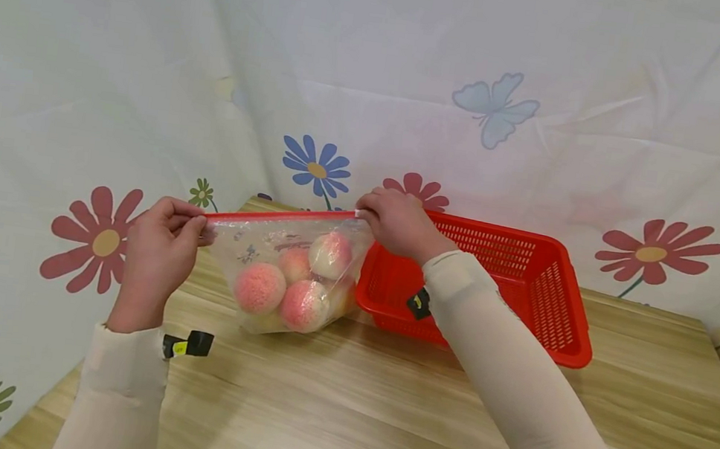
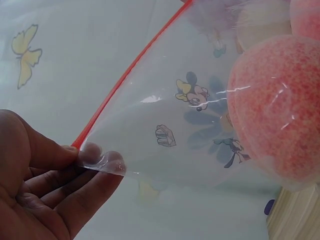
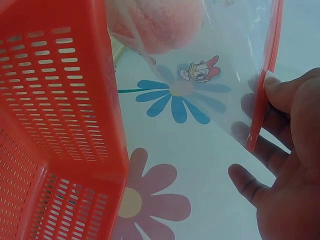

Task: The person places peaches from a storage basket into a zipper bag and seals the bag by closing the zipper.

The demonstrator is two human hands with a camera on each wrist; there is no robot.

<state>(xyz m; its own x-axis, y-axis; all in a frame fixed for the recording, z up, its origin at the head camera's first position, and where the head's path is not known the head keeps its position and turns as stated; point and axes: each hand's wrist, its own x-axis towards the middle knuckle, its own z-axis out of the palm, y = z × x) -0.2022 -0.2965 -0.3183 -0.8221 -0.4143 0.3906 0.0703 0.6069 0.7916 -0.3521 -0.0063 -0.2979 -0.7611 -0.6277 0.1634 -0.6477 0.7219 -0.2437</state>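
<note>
A clear zip bag [image 1: 286, 245] with a red top strip and small cartoon prints holds several pink-and-white peaches [image 1: 260, 288]. My left hand [image 1: 161, 252] pinches the bag's upper left corner between thumb and fingers. At the opposite end of the red strip, my right hand [image 1: 401, 222] pinches the white slider, its thumb on it in the right wrist view. The strip is stretched straight between both hands. In the left wrist view a peach [image 2: 277, 105] presses against the plastic. Some of the fruit at the back is partly hidden.
A red plastic basket [image 1: 565, 310] with slotted walls stands right of the bag, partly behind my right forearm. Both rest areas are on a wood-grain table [image 1: 310, 413]. A flower-printed curtain [image 1: 382, 47] hangs behind. Small black devices are strapped at both wrists.
</note>
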